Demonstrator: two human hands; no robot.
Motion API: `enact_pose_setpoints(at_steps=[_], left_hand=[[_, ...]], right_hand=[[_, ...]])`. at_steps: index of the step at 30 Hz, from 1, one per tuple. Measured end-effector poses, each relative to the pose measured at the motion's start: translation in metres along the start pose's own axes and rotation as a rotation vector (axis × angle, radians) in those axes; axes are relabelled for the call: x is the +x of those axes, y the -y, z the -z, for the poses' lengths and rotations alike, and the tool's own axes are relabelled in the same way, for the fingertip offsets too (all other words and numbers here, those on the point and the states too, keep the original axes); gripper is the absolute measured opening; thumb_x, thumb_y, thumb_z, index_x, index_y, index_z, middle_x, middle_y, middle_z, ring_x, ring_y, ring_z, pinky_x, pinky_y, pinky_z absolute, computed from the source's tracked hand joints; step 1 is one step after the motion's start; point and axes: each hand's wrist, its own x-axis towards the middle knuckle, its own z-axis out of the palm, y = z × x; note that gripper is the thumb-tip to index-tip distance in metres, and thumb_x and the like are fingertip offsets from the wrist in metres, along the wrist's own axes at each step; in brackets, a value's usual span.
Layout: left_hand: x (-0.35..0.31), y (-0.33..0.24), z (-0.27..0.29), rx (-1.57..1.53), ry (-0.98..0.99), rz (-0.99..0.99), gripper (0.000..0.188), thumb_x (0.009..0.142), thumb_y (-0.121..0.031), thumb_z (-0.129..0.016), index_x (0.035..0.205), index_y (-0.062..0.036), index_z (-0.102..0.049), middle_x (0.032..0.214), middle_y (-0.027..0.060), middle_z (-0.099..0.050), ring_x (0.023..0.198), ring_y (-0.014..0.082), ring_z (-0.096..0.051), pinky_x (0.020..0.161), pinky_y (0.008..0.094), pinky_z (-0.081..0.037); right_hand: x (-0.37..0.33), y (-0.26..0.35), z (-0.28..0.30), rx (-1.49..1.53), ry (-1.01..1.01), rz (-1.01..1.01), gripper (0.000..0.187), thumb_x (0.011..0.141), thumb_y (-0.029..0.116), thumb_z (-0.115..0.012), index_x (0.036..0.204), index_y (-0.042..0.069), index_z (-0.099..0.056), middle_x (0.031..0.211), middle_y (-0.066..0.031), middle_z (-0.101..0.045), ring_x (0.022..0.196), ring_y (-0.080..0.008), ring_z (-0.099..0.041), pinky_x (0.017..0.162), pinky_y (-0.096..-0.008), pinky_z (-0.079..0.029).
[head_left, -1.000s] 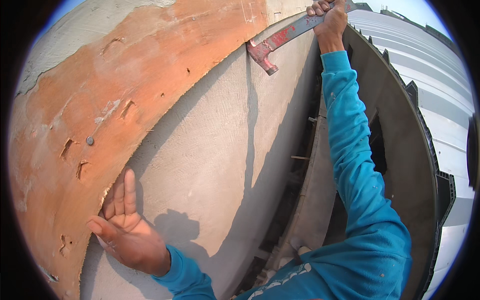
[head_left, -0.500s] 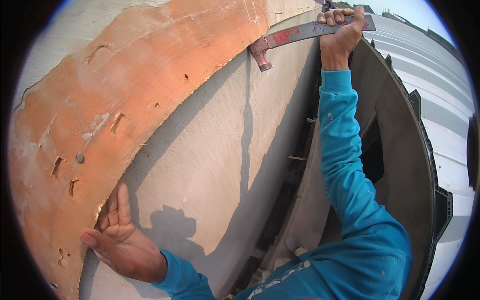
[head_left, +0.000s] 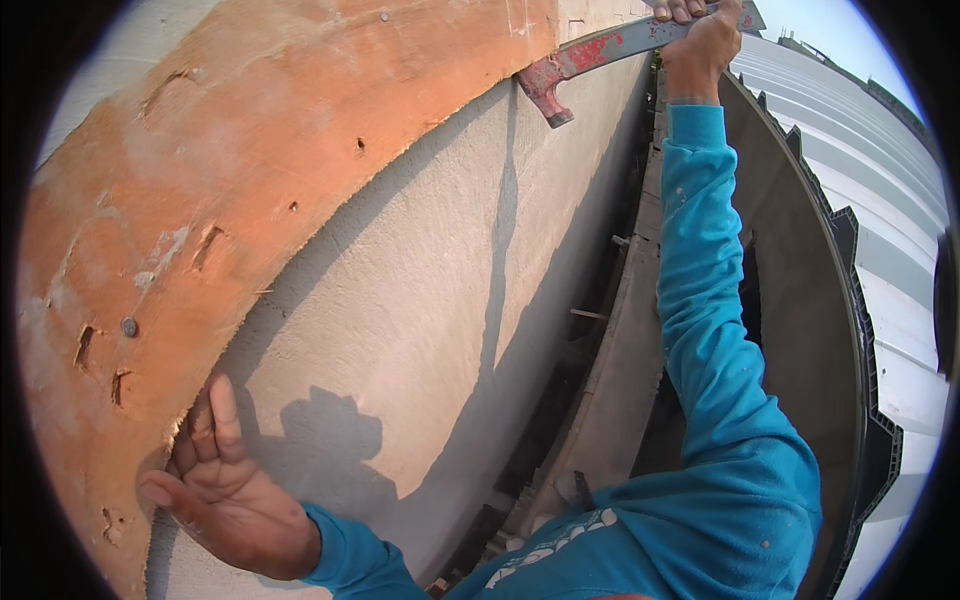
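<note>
An orange plywood form board (head_left: 250,180) lies against a grey concrete wall (head_left: 420,330). My right hand (head_left: 700,35), arm stretched up in a blue sleeve, is shut on the shaft of a red-and-grey crowbar (head_left: 600,55). The bar's hooked end (head_left: 545,90) sits at the board's lower edge, where board meets concrete. My left hand (head_left: 215,480) presses flat, fingers together, on the wall at the board's lower edge, fingertips touching the plywood. It holds nothing.
Nail holes and a nail head (head_left: 129,326) mark the board. A narrow ledge (head_left: 620,340) with debris runs along the wall's foot on the right. Beyond it are a dark panel (head_left: 800,250) and corrugated metal sheeting (head_left: 880,200). My shadow falls on the concrete.
My right hand has swung the crowbar's handle up and to the right, so the shaft lies flatter with its hook at the board edge. My left hand stays on the wall.
</note>
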Motion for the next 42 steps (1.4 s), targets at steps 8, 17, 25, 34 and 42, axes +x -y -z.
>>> enact_pose_setpoints(at_steps=[8, 17, 25, 34, 42], left_hand=[[0.001, 0.002, -0.001, -0.033, 0.042, 0.005, 0.062, 0.104, -0.03, -0.041, 0.142, 0.0152, -0.022, 0.135, 0.0383, -0.038, 0.129, 0.0459, -0.044, 0.113, 0.0548, -0.036], [0.003, 0.007, -0.006, 0.033, -0.032, 0.005, 0.067, 0.104, -0.036, -0.037, 0.142, 0.0168, -0.018, 0.133, 0.0421, -0.037, 0.13, 0.0463, -0.043, 0.111, 0.0546, -0.039], [0.008, 0.005, -0.003, -0.03, -0.044, -0.042, 0.058, 0.105, -0.028, -0.037, 0.139, 0.0172, -0.023, 0.135, 0.0376, -0.039, 0.131, 0.0444, -0.043, 0.114, 0.0526, -0.036], [0.011, 0.005, 0.003, 0.025, 0.013, -0.065, 0.061, 0.106, -0.03, -0.032, 0.138, 0.0204, -0.022, 0.136, 0.0379, -0.038, 0.13, 0.0467, -0.042, 0.116, 0.0553, -0.031], [0.011, 0.011, 0.0, 0.034, 0.022, -0.068, 0.059, 0.105, -0.032, -0.034, 0.14, 0.0151, -0.026, 0.137, 0.0362, -0.04, 0.132, 0.0456, -0.041, 0.115, 0.0549, -0.033]], right_hand=[[-0.009, -0.014, 0.102, 0.485, -0.452, -0.256, 0.033, 0.092, 0.016, -0.054, 0.123, 0.003, -0.051, 0.122, -0.0165, -0.053, 0.114, -0.0329, -0.049, 0.102, -0.0455, -0.038], [0.041, -0.054, 0.204, 2.612, -0.475, -0.651, 0.024, 0.096, 0.033, -0.053, 0.09, 0.011, -0.044, 0.078, -0.0039, -0.04, 0.069, -0.018, -0.042, 0.067, -0.0379, -0.043], [0.042, -0.04, 0.194, 2.666, -0.36, -0.618, 0.022, 0.095, 0.03, -0.053, 0.094, 0.009, -0.045, 0.084, -0.0057, -0.042, 0.075, -0.0203, -0.043, 0.071, -0.0386, -0.042], [0.037, -0.047, 0.18, 2.649, -0.31, -0.581, 0.021, 0.094, 0.027, -0.054, 0.099, 0.008, -0.046, 0.09, -0.0078, -0.044, 0.081, -0.0228, -0.045, 0.075, -0.0393, -0.042], [0.055, -0.043, 0.17, 2.63, -0.268, -0.613, 0.022, 0.093, 0.024, -0.055, 0.103, 0.006, -0.047, 0.096, -0.0097, -0.046, 0.087, -0.025, -0.046, 0.079, -0.04, -0.041]])
